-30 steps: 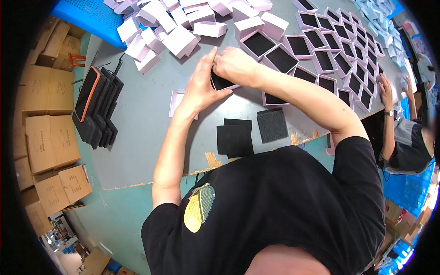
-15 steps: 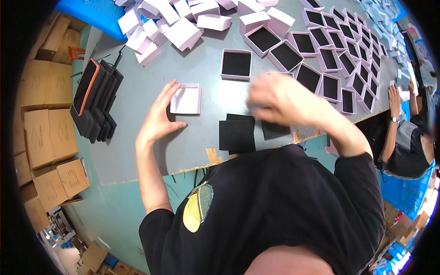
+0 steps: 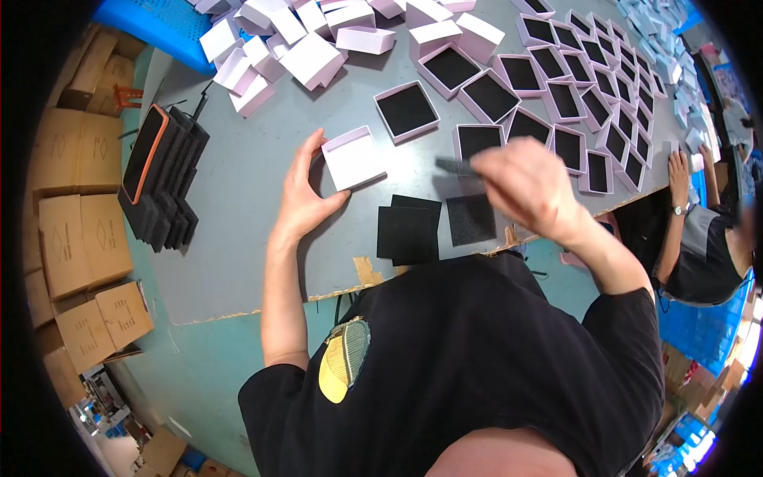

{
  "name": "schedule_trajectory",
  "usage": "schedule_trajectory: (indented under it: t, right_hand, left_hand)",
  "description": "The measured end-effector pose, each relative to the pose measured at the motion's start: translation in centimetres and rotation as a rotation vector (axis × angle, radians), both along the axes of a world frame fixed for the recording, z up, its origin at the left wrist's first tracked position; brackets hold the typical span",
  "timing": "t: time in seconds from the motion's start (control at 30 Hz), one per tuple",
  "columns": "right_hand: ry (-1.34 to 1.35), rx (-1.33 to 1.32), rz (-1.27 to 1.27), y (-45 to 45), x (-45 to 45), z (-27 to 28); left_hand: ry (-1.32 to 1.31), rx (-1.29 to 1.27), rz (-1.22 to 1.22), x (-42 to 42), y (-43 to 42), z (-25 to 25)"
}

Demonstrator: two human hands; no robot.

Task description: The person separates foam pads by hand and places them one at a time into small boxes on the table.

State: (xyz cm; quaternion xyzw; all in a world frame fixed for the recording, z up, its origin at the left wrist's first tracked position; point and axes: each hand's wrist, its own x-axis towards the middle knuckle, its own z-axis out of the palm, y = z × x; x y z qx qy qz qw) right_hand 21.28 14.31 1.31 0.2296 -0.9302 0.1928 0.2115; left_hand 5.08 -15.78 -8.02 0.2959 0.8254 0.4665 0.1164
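1. Shifted right and turned since the earlier frame, head view: unlined box point(image 3: 355, 163) on the table point(image 3: 238, 262), between the left hand's point(image 3: 302, 199) widely spread thumb and fingers.
2. Right hand point(image 3: 528, 187), blurred, narrowly pinches a dark piece point(image 3: 455, 166) by one end. Light pressure on the box walls and a level piece should avoid bending either.
3. Lined boxes point(image 3: 565, 102) crowd the right, limiting elbow room; black sheets point(image 3: 407, 234) lie near, upturned boxes point(image 3: 310, 57) far.
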Motion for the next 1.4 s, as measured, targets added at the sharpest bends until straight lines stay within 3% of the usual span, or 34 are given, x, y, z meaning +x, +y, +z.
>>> schedule_trajectory:
  t: [0.07, 0.1, 0.2, 0.47, 0.6, 0.73, 0.87, 0.93, 1.0, 1.07, 1.2, 1.3, 1.4]
  right_hand:
    - [0.007, -0.109, -0.07, -1.2, -3.0, 1.6]
    - [-0.051, -0.285, -0.052, -2.1, -4.6, 1.6]
    - [-0.478, -0.59, -0.081, -5.5, -9.4, -0.5]
    - [-0.261, -0.131, 0.19, -6.6, -15.5, -7.7]
    - [0.069, 0.057, 0.28, -7.2, -14.7, -6.7]
    - [-0.085, 0.265, 0.292, -8.0, -12.3, -7.5]
    - [-0.14, 0.285, 0.202, -6.4, -10.6, -7.3]
    - [-0.156, 0.296, 0.106, -5.1, -10.4, -7.1]
    - [-0.067, -0.031, 0.134, -4.3, -9.5, -5.7]
    - [-0.225, -0.216, 0.098, -3.4, -7.4, -3.7]
    - [-0.598, 0.075, 0.118, -0.6, -1.0, -0.9]
    - [-0.491, 0.194, 0.021, -1.4, 3.8, -3.1]
    - [-0.409, 0.113, 0.052, -0.1, 5.5, -5.0]
  left_hand:
    - [-0.005, 0.02, 0.01, 0.1, 0.1, -0.3]
    - [-0.017, 0.032, 0.018, 0.1, 0.2, -0.5]
    - [-0.071, 0.103, 0.029, 0.4, 0.5, -1.0]
    - [-0.129, 0.181, 0.012, 0.4, 0.3, -1.0]
    - [-0.115, 0.176, -0.007, 0.4, 0.6, -1.5]
    - [-0.097, 0.171, -0.006, 0.5, 1.6, -1.0]
    - [-0.057, 0.101, -0.146, -1.1, 2.0, -0.7]
    - [0.27, 0.073, -0.051, -3.4, 2.4, 0.8]
    - [0.591, 0.029, 0.094, -7.1, 3.5, 1.3]
    - [0.838, -0.154, 0.161, -10.7, 5.5, 2.8]
    - [0.727, -0.448, 0.085, -15.2, 8.6, 3.2]
    - [0.642, -0.55, 0.078, -15.3, 9.3, 3.8]
    - [0.567, -0.467, 0.128, -14.5, 7.9, 4.5]
